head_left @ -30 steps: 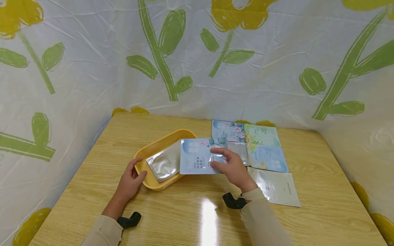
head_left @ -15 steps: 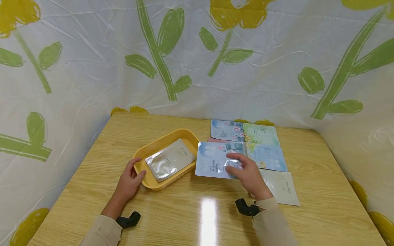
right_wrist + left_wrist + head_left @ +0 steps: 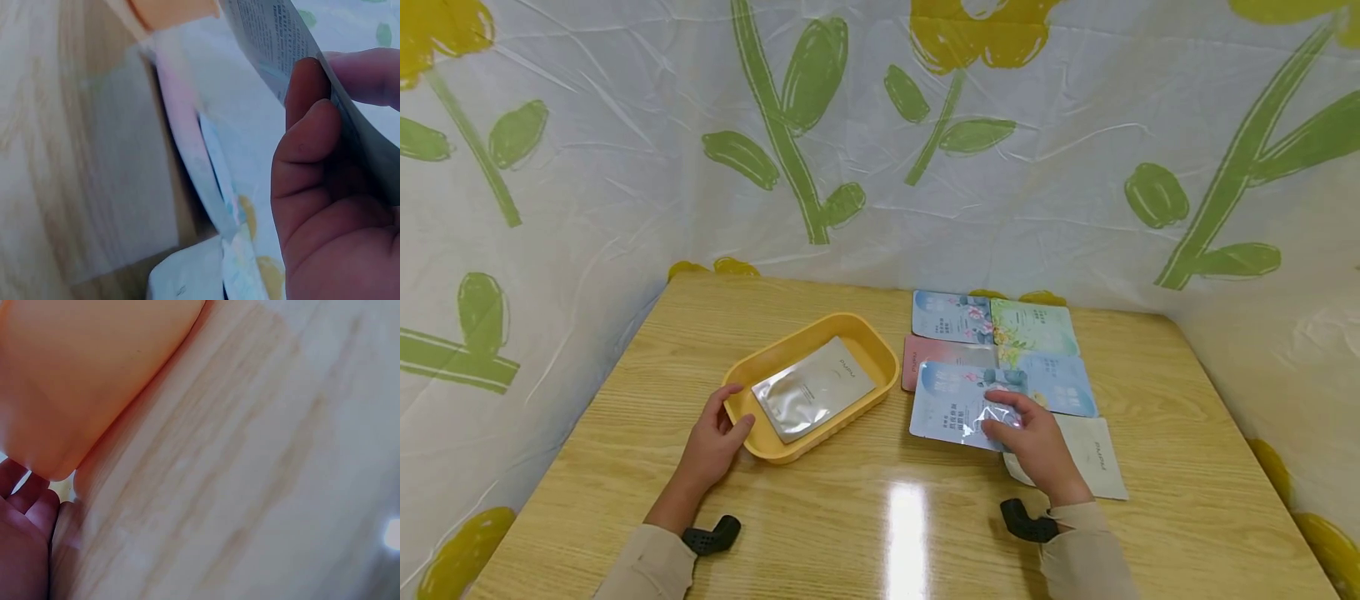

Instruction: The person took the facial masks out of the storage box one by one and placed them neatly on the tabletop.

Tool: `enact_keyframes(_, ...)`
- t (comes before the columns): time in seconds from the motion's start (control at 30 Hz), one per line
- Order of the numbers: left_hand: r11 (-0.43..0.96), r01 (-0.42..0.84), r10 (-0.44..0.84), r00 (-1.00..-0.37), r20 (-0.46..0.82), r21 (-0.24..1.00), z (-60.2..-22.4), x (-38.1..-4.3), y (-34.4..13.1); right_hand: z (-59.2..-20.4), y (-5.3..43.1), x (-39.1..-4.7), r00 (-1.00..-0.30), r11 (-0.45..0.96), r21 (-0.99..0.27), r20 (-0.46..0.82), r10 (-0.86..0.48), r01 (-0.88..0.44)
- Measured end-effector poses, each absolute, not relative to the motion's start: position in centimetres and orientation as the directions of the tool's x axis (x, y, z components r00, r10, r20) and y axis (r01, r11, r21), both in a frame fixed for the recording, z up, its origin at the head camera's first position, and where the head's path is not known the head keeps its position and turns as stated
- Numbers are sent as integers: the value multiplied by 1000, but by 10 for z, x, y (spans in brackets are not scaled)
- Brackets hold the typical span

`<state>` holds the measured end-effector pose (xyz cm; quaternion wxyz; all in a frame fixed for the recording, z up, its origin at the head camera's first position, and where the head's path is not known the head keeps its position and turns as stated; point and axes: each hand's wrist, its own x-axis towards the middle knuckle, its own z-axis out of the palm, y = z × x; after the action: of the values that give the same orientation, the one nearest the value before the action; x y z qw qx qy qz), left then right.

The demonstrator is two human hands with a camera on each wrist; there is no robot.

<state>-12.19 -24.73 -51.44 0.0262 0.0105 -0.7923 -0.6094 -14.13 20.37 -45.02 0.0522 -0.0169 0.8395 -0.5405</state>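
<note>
My right hand (image 3: 1037,442) pinches the right side of a light blue face mask packet (image 3: 951,408) with pink and teal flowers, and its fingers also show on both faces of the packet (image 3: 275,44) in the right wrist view. It overlaps a pink-and-silver packet (image 3: 913,354) and a pale silver packet (image 3: 1097,458) on the table. At the left, my left hand (image 3: 711,442) grips the near left end of a yellow plastic tray (image 3: 887,392), thumb and fingers at its rim. Inside the tray lies a silver packet (image 3: 812,387). The left wrist view shows fingers at the tray's end (image 3: 94,381).
Beyond the held packet, a blue flowered packet (image 3: 951,317), a green packet (image 3: 1037,325) and another blue packet (image 3: 1060,383) lie side by side. The wooden table (image 3: 820,525) meets a flower-printed curtain (image 3: 1045,225) at the back and sides.
My right hand has carried the blue packet away from the tray, right and toward me, over the laid-out packets. The silver packet in the tray is now uncovered. My left hand stays at the tray.
</note>
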Motion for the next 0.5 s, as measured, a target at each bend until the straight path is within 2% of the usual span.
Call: enact_keyframes(0.5, 247, 2, -40, -999, 12, 969, -516, -123, -249, -462, 198, -142, -988, 460, -888, -95, -122, 29)
